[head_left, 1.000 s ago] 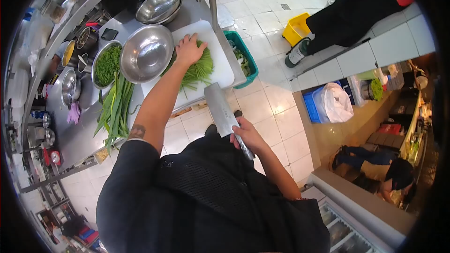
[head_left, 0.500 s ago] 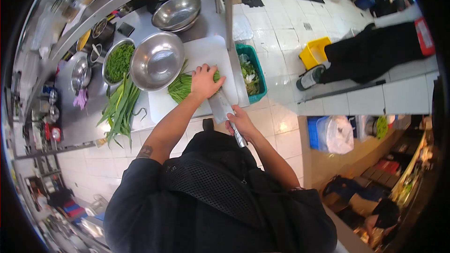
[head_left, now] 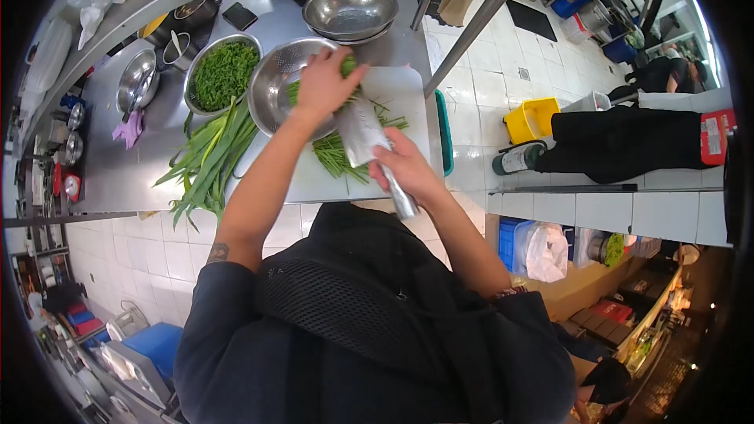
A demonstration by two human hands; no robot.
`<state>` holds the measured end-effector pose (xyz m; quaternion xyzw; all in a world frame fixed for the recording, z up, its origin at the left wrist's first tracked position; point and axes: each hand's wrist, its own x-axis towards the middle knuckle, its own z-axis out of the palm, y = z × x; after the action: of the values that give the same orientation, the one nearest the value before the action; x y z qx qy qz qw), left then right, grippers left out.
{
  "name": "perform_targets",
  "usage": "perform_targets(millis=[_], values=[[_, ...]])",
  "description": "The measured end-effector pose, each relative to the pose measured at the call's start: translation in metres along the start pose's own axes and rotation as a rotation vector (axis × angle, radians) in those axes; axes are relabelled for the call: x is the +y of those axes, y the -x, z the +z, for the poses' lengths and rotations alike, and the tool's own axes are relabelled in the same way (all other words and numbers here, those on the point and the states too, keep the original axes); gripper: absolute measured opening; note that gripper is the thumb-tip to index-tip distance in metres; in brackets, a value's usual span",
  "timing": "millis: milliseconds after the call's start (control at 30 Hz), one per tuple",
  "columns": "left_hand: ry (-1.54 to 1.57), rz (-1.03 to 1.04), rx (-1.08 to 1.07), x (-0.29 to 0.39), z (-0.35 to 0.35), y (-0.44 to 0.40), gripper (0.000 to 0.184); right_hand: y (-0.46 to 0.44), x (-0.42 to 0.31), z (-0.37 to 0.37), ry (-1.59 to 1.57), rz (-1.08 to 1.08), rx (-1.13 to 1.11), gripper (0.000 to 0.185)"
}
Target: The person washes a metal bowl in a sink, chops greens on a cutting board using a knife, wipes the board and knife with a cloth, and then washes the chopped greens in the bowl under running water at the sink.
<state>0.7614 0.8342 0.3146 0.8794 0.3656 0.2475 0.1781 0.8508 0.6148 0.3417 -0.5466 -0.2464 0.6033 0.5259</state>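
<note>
Head view: Cut greens [head_left: 348, 67] are clasped under the left hand [head_left: 322, 82] at the rim of a metal bowl [head_left: 271, 85]; a cleaver [head_left: 361, 135] is gripped by its handle in the right hand [head_left: 410, 166].
Spill risk: Greens could be scattered on the bench [head_left: 118, 177] if the clasp were loosened short of the bowl.
Blade risk: Fingers could be nicked, the blade being held so near.
Greens: Partly hidden by the left hand; loose stems [head_left: 339, 159] are strewn across the cutting board [head_left: 402, 94], beside the right hand.
</note>
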Motion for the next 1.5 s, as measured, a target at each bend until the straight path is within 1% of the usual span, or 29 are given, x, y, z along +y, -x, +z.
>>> perform_targets(millis=[67,133,200,233,300,333,367,433,500,567,600,633,700,733,767,800,833,867,900,933,967,1000,1033,1100,1133,1300,1367,1433,1500], values=[[0.152,-0.095,-0.047,-0.061,0.023,0.002,0.058,-0.026,0.004,0.01,0.02,-0.029,-0.084,0.031],[0.098,-0.151,-0.125,-0.103,0.04,0.01,0.06,-0.02,0.003,0.003,0.058,-0.004,-0.07,0.036],[0.001,-0.251,-0.282,-0.109,0.042,0.013,0.063,-0.003,0.005,-0.015,0.097,0.034,-0.057,0.041],[0.017,-0.262,-0.295,-0.106,0.038,0.014,0.063,0.015,0.007,-0.032,0.076,0.034,-0.044,0.046],[0.024,-0.191,-0.256,-0.106,0.029,0.018,0.058,0.046,0.014,-0.059,0.071,0.053,-0.041,0.051],[-0.029,-0.156,-0.163,-0.098,0.022,0.024,0.05,0.06,0.023,-0.07,0.055,0.05,0.036,0.054],[-0.028,-0.164,-0.162,-0.096,0.019,0.034,0.05,0.072,0.032,-0.081,0.035,0.041,0.113,0.058],[-0.003,-0.091,0.15,-0.091,0.012,0.048,0.043,0.088,0.053,-0.104,0.111,0.049,0.172,0.056],[-0.058,-0.046,0.228,-0.092,0.015,0.055,0.035,0.085,0.074,-0.125,0.166,0.035,0.243,0.054],[-0.181,-0.063,0.076,-0.1,0.013,0.048,0.032,0.066,0.086,-0.145,0.817,-0.423,0.299,0.047],[-0.263,0.011,0.155,-0.104,0.014,0.038,0.027,0.054,0.073,-0.146,0.952,-0.521,0.318,0.043],[-0.275,0.035,0.154,-0.105,0.011,0.026,0.027,0.042,0.057,-0.144,0.933,-0.533,0.335,0.043],[-0.057,-0.25,0.0,-0.105,0.006,0.002,0.027,0.02,0.03,-0.139,1.3,-0.316,0.329,0.055],[0.412,-0.336,0.071,-0.123,0.016,-0.01,0.03,0.006,0.033,-0.143,1.286,-0.325,0.341,0.055],[0.402,-0.325,0.068,-0.113,0.009,-0.01,0.03,-0.009,0.043,-0.148,1.396,-0.338,0.318,0.057],[0.364,-0.267,0.184,-0.098,-0.002,-0.008,0.027,-0.015,0.045,-0.147,1.509,-0.352,0.294,0.06],[0.327,-0.209,0.302,-0.082,-0.01,-0.002,0.024,-0.013,0.051,-0.147,1.502,-0.362,0.301,0.06],[0.253,-0.207,0.193,-0.067,-0.015,0.017,0.025,-0.004,0.055,-0.141,1.547,-0.341,0.223,0.062],[0.308,-0.169,0.051,-0.073,-0.001,0.035,0.031,0.0,0.057,-0.136,1.592,-0.329,0.148,0.064],[0.14,-0.026,-0.14,-0.046,-0.012,0.055,0.04,0.007,0.062,-0.137,1.574,-0.402,0.09,0.062],[-0.219,0.216,-0.235,-0.032,-0.014,0.075,0.052,0.01,0.063,-0.141,1.565,-0.405,0.091,0.062],[-0.372,0.332,-0.262,-0.021,-0.017,0.089,0.037,0.012,0.062,-0.145,1.553,-0.452,0.046,0.061],[-0.376,0.327,-0.266,-0.027,-0.013,0.094,0.037,0.012,0.061,-0.148,1.543,-0.499,-0.004,0.06],[-0.406,0.206,-0.283,-0.036,-0.009,0.093,0.015,-0.002,0.048,-0.149,1.538,-0.495,0.059,0.059],[-0.37,0.169,-0.219,-0.034,-0.014,0.091,0.003,-0.014,0.039,-0.15,1.536,-0.487,0.13,0.059],[-0.334,0.19,-0.173,-0.028,-0.034,0.087,0.005,-0.054,0.04,-0.142,1.516,-0.529,0.141,0.058],[-0.322,0.204,-0.17,-0.034,-0.026,0.086,0.005,-0.042,0.045,-0.135,1.552,-0.457,-0.061,0.057],[-0.359,0.198,-0.192,-0.043,-0.017,0.087,0.004,-0.019,0.042,-0.127,1.559,-0.479,-0.131,0.055],[-0.385,0.218,-0.195,-0.048,-0.011,0.089,0.006,0.004,0.033,-0.126,1.547,-0.382,-0.214,0.056]])
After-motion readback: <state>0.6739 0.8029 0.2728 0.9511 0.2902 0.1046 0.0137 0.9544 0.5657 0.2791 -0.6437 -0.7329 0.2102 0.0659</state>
